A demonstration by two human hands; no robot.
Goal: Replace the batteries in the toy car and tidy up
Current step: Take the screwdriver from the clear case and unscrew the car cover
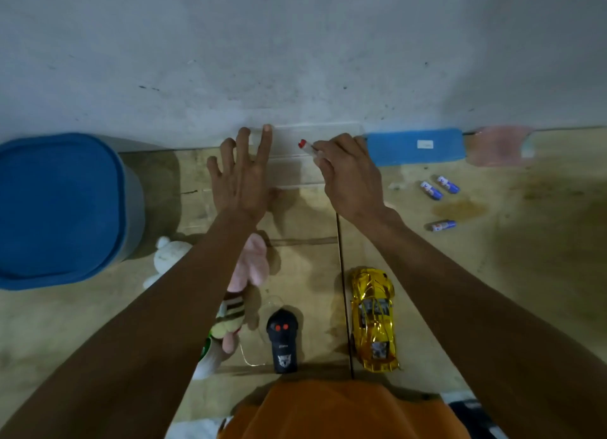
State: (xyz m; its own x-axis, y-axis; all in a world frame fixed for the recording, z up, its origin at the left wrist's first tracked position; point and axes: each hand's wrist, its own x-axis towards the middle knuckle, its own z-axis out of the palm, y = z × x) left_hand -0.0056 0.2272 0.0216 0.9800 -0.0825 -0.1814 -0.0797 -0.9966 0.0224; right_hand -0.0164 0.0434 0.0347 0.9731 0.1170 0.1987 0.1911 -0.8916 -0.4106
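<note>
A scuffed grey wall (295, 44) meets a tan tiled floor (525, 274) with brown stains. A blue-topped stool (59, 208) stands at left; a blue mat (415, 146) lies against the wall. Light is dim.

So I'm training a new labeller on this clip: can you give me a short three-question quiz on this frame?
1. True or false: the gold toy car lies on the floor, in neither hand.
2. How many loose batteries lie on the floor to the person's right?
A) one B) three C) five
3. Fill in: the right hand pinches a small white item with a ___ tip.

Key:
1. True; it lies beside the black remote.
2. B.
3. Red. The left hand holds nothing, fingers spread over a clear box.
</note>
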